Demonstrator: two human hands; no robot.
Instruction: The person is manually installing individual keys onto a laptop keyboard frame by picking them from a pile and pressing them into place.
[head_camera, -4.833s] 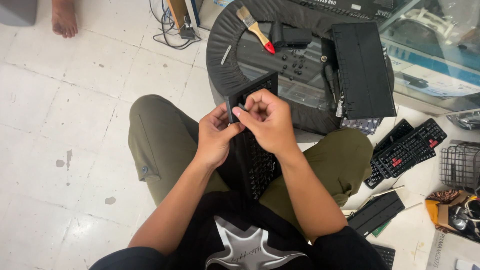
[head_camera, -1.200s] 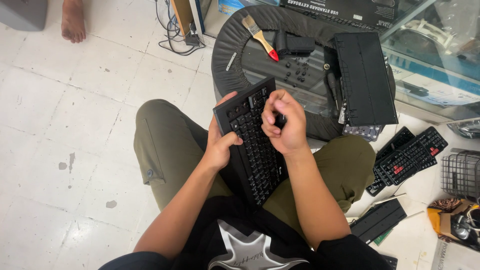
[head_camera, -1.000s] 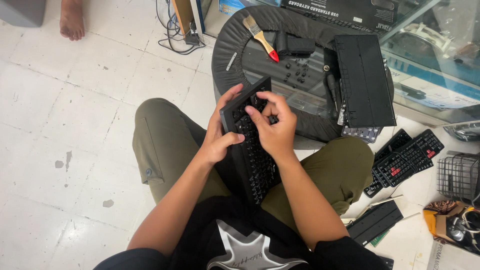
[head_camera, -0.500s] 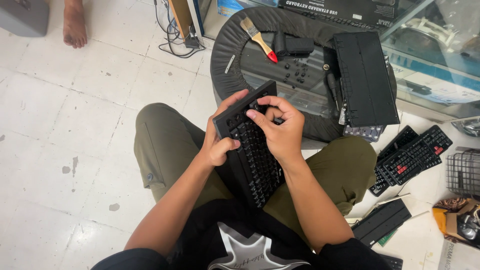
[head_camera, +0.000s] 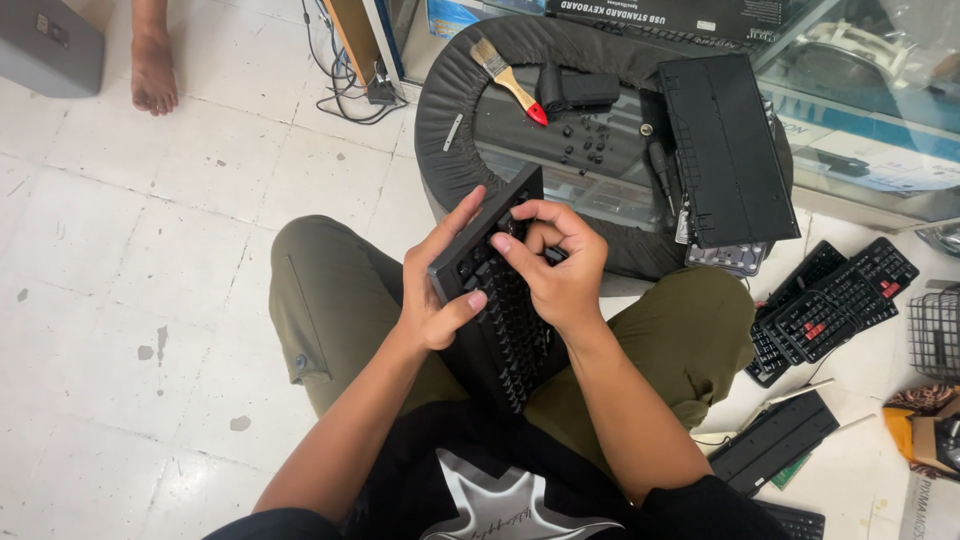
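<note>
Stained white tile floor (head_camera: 150, 230)

Paintbrush (head_camera: 508, 78) on round tray (head_camera: 440, 110); spare keyboards (head_camera: 830, 305) on tiled floor (head_camera: 130, 250).

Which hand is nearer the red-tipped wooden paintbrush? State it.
Left. The left hand grips the black keyboard edge below the paintbrush; the right hand sits slightly farther right.

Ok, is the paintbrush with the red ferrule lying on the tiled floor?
No, the paintbrush lies on top of the round black-edged stand, beside loose dark keycaps, not on the floor.
</note>
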